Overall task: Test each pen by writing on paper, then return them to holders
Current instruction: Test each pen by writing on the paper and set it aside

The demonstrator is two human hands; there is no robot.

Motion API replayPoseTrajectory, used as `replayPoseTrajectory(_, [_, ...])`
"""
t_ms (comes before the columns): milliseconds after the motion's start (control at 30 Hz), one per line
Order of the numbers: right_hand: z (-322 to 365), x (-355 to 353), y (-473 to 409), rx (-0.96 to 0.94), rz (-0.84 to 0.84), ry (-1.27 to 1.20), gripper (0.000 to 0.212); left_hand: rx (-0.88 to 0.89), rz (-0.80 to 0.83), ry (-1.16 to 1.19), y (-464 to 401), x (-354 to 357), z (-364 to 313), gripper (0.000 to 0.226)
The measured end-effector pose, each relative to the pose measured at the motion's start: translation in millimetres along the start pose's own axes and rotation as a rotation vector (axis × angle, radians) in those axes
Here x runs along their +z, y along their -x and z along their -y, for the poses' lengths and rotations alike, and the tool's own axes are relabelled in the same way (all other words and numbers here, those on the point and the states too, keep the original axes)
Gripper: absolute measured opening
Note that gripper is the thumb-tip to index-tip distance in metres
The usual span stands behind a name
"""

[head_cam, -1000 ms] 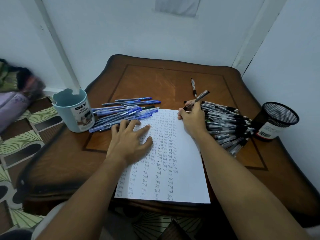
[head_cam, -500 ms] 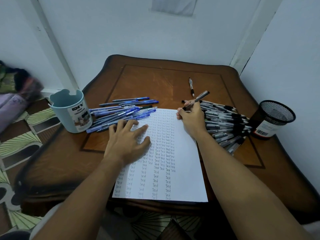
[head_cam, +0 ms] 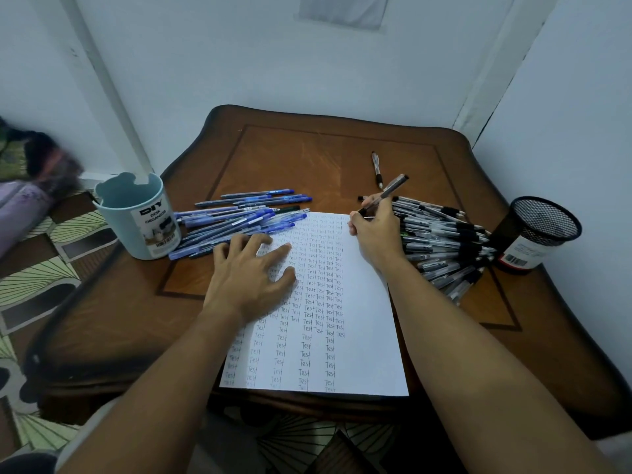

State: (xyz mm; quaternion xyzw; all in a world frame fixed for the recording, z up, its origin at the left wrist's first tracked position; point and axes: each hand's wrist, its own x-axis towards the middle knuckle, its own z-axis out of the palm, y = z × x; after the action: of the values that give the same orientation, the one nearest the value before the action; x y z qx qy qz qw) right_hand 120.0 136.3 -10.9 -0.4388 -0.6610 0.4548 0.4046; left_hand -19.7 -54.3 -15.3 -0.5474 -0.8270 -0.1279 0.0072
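Observation:
A white sheet of paper (head_cam: 362, 336) covered in columns of the word "Test" lies on the wooden table (head_cam: 307, 159). My left hand (head_cam: 249, 275) presses flat on the sheet's left side, fingers spread. At the sheet's top right corner my right hand (head_cam: 376, 230) grips a black pen (head_cam: 390, 191), its tip on the paper. Several blue pens (head_cam: 239, 220) lie in a heap left of the sheet. A pile of black pens (head_cam: 444, 244) lies to the right. A light blue holder (head_cam: 136, 217) stands at the left, a black mesh holder (head_cam: 537, 234) at the right.
One lone black pen (head_cam: 376, 169) lies apart toward the back of the table. White walls close in behind and on the right. A patterned floor and a bundle of cloth (head_cam: 30, 172) are to the left of the table.
Both hands stay where they were; the right hand keeps the pen at the sheet's top right corner. Only the camera view shifted slightly.

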Motion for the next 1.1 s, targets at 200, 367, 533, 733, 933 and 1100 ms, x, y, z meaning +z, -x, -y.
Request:
replayPoseTrajectory(200, [-1.2,-3.0,0.3,0.018,-0.027,-0.046,0.024,0.002,0.001,-0.004,0.5,-0.7,-0.7,0.066])
replayPoseTrajectory(367, [-3.9,-1.7,-1.7,0.009,-0.047,-0.03,0.019,0.004,0.002,-0.005,1.0,-0.5,-1.2,0.067])
replayPoseTrajectory(533, [-2.3,-0.7,-1.2,-0.003,-0.028,0.017,0.022,0.002,0.0,-0.001,0.9,-0.3,-1.0,0.068])
replayPoseTrajectory(733, [-3.4,-0.5,-1.1,-0.004,-0.042,0.019,0.02,0.003,-0.01,-0.011,0.4,-0.1,0.1,0.063])
replayPoseTrajectory(933, [-5.2,-0.4,1.2,-0.003,-0.062,-0.125,0.013,0.001,-0.005,-0.011,0.7,-0.3,-0.2,0.067])
replayPoseTrajectory(1100, [-2.6,-0.9,3.7,0.032,-0.057,-0.061,0.051,0.0,-0.003,-0.014,1.6,-0.6,-0.5,0.068])
